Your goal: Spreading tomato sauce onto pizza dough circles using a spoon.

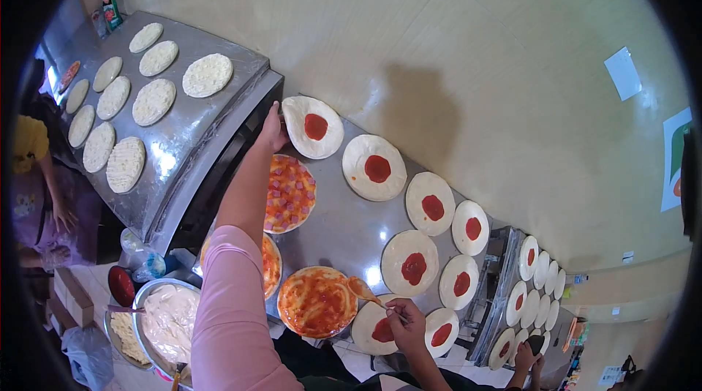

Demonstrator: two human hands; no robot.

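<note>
My left hand (pixel 273 127) reaches far across the metal table (pixel 351 226) and grips the near left edge of a round pizza dough (pixel 298 111), which bends at that side. A patch of red sauce (pixel 316 127) lies in its middle. My right hand (pixel 407 327) holds a spoon (pixel 362 289) by its handle, and the sauce-coated bowl is over the right rim of a sauce-covered pizza base (pixel 317 303). Beneath that hand lies another dough round (pixel 364 325) with red sauce. A pizza with pink diced topping (pixel 289 193) sits beside my left forearm, which partly hides it.
Several white-topped rounds (pixel 154 102) lie on a metal table at left. A bowl of creamy mixture (pixel 170 308) and a sauce container (pixel 121 285) stand lower left. Another person's hand (pixel 525 356) works over dough rounds at right. The wall (pixel 439 34) borders the tables.
</note>
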